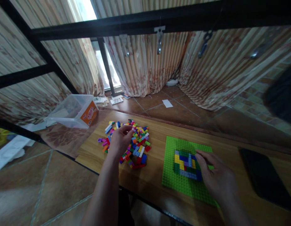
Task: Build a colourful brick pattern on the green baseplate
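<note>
Over a heap of loose toy building bricks (pixel 136 147) in many colours is my left hand (pixel 122 136). Its thumb and index finger are curled toward each other in a pinch at the heap; whatever lies between the tips is too small to make out. To the right, a green studded baseplate (pixel 170 175) lies on the table and bears a low block build (pixel 186 164) of blue, yellow, green and red bricks. My right hand (pixel 217 175) is at the right edge of this build, thumb and index finger closed together. Its palm covers part of the baseplate, and the fingertips hide anything held.
The wooden table (pixel 157 125) carries a dark flat phone-like object (pixel 265 175) at the right. Beyond its left end, a clear plastic bin (pixel 65 110) with an orange label stands on the floor. A black metal frame (pixel 136 26) with hanging clips crosses above, before striped curtains (pixel 145 66).
</note>
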Action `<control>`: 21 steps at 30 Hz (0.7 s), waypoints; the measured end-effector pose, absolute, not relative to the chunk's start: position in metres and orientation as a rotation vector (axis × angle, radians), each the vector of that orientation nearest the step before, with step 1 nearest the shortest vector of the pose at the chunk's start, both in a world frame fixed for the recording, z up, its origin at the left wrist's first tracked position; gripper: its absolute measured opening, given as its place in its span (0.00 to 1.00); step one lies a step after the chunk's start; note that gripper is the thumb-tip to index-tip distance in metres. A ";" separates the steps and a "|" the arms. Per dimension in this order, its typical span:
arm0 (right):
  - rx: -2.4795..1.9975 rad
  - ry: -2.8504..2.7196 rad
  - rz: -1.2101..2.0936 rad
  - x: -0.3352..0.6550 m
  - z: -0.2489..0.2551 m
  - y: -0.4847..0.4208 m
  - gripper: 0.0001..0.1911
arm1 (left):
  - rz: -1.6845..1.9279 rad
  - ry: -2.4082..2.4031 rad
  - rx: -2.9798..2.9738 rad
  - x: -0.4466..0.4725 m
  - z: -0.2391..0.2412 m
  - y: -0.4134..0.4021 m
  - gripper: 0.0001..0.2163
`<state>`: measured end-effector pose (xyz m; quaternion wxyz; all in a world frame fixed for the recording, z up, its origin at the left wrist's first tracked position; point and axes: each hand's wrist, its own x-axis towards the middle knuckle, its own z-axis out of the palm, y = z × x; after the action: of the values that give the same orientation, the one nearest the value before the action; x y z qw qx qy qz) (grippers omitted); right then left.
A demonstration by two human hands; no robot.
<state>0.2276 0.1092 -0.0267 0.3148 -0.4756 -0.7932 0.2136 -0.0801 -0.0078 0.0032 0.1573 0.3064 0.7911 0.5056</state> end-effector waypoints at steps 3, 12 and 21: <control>-1.232 -2.118 0.574 0.222 -0.028 0.107 0.22 | 1.095 2.373 1.068 -0.075 0.005 -0.010 0.14; -1.204 -2.219 0.567 0.211 -0.029 0.103 0.23 | 0.517 2.633 1.258 -0.065 0.007 -0.014 0.13; -1.195 -2.206 0.612 0.204 -0.029 0.101 0.22 | 0.618 2.615 1.199 -0.073 0.010 -0.016 0.15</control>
<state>0.2040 0.1012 -0.0289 0.2759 -0.4447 -0.8212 0.2277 -0.0734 -0.0155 0.0105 0.0995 0.4054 0.8843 0.2092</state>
